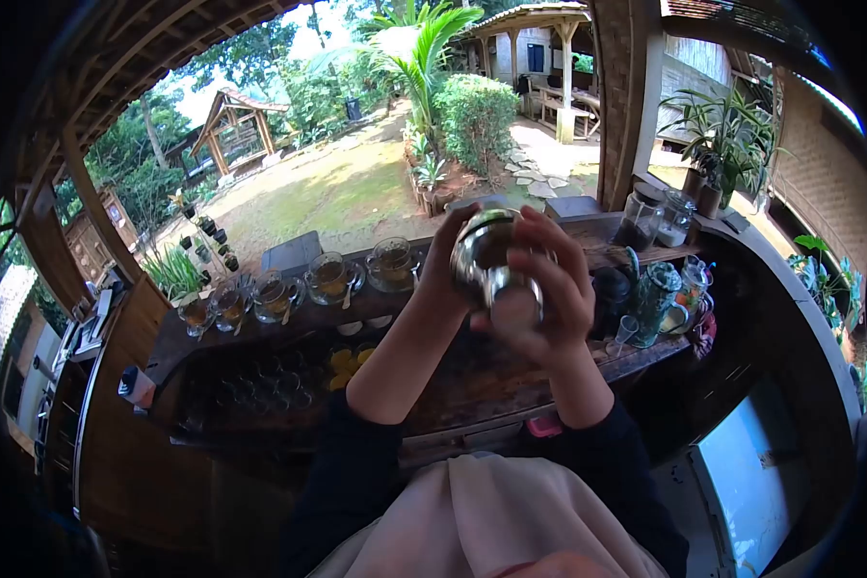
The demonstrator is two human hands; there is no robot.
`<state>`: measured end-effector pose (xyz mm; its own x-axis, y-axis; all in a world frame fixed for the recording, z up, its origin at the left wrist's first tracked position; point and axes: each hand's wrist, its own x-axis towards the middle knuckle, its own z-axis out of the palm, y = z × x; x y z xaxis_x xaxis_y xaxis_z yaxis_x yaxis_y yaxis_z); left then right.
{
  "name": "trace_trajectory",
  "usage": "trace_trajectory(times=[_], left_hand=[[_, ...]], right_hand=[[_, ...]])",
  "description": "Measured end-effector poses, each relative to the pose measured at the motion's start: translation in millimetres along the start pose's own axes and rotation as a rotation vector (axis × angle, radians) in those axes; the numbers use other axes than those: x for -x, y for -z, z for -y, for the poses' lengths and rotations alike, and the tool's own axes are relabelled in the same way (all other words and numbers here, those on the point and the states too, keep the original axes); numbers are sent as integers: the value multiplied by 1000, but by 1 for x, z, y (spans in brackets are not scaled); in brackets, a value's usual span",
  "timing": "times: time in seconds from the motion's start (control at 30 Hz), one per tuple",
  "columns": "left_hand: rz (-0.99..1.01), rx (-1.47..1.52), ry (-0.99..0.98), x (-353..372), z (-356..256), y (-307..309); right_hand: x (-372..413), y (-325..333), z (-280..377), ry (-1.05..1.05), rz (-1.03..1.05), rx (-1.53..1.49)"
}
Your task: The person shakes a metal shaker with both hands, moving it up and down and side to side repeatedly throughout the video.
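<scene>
A shiny metal cocktail shaker is held up above the wooden counter, its narrower capped end tilted toward me. My left hand wraps round its left side, with most of the fingers hidden behind it. On the right side, my right hand is closed over the shaker with its fingers bent across the metal; part of this hand is blurred. Beyond my left forearm, several glass cups of amber drink stand on saucers with spoons in a row along the counter's far edge.
The dark wooden counter carries upturned-looking glasses and yellow items at left. To the right stand a green patterned pitcher, a small cup and lidded glass jars. A potted plant is behind them.
</scene>
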<state>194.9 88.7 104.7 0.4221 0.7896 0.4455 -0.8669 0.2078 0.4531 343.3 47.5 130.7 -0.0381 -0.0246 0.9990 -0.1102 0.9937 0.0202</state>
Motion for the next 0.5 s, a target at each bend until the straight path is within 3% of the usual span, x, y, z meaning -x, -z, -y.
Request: trace_trajectory(times=[0.03, 0.07, 0.1, 0.17, 0.23, 0.27, 0.3, 0.33, 0.37, 0.4, 0.43, 0.5], left_hand=[[36, 65, 154, -2, 2, -28], [52, -51, 107, -5, 10, -57], [100, -175, -89, -8, 24, -64], [391, -314, -355, -28, 43, -77], [104, -99, 62, -57, 31, -57], [108, -6, 210, -69, 27, -55], [115, 0, 210, -80, 33, -36], [144, -274, -15, -97, 39, -8], [168, -544, -245, -103, 47, -17], [139, -1106, -534, -104, 59, -23], [150, -1112, -541, -105, 63, -38], [-49, -448, -80, -103, 73, -57]], right_hand=[[-7, 18, 14, 207, 49, 14], [-10, 31, 23, 409, 100, 28], [-11, 37, 20, 408, 100, 39], [-15, 48, 7, 534, 46, 58], [-18, 59, -9, 655, -5, 76], [-18, 65, -27, 418, 34, 103], [-17, 71, -42, 188, 70, 130], [-19, 75, -45, -178, 77, 147], [-21, 85, -44, -167, 78, 152], [-22, 97, -41, -121, 24, 198], [-24, 107, -36, -73, -34, 242], [-33, 126, -2, 364, 17, 215]])
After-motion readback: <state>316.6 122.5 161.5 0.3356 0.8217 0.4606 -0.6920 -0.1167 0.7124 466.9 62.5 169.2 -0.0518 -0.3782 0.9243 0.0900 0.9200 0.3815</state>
